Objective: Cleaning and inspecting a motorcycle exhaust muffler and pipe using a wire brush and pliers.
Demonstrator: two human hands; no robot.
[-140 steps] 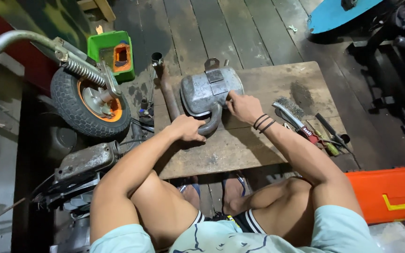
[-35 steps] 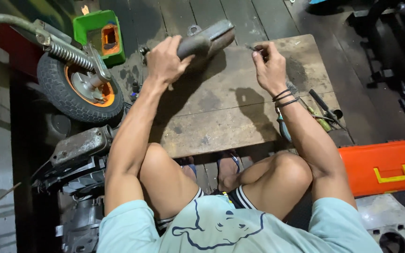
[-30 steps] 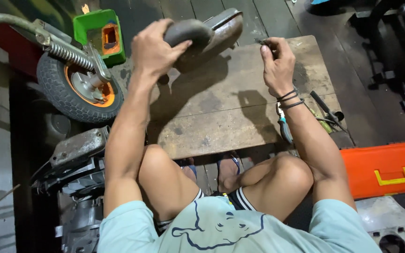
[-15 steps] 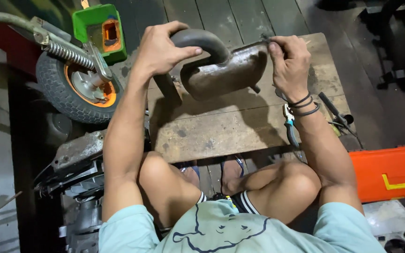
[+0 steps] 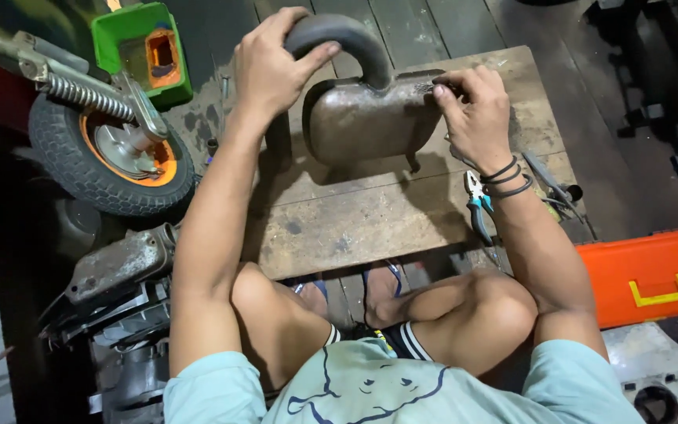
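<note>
Dark floorboards point(image 5: 449, 23) run under a low, worn wooden surface point(image 5: 370, 220) that fills the middle of the frame, set just in front of the seated person's knees so the work sits within easy reach of both arms. Held over its upper part is a muffler point(image 5: 370, 118), a dull metal can with a thick curved pipe arching from its top. The left hand point(image 5: 272, 67) is wrapped around the pipe's bend at upper centre, fingers curled over it, which looks like the natural handle for carrying the weight and tilting the body. The right hand point(image 5: 476, 114) is closed on the can's right end, fingertips pinching at the seam, apparently steadying that end; whether something small is held between the fingers cannot be told. The can seems to be lifted on edge with its broad face towards the camera, probably so that face can be looked over. Pliers point(image 5: 478, 206) with blue grips lie on the surface just below the right wrist, near other tools point(image 5: 551, 184) at the right edge, close enough to grab. At upper left a small wheel point(image 5: 111, 157) with an orange hub leans beside a green box point(image 5: 147, 47), and an orange toolbox point(image 5: 653, 275) sits at lower right, parked clear of the surface.
</note>
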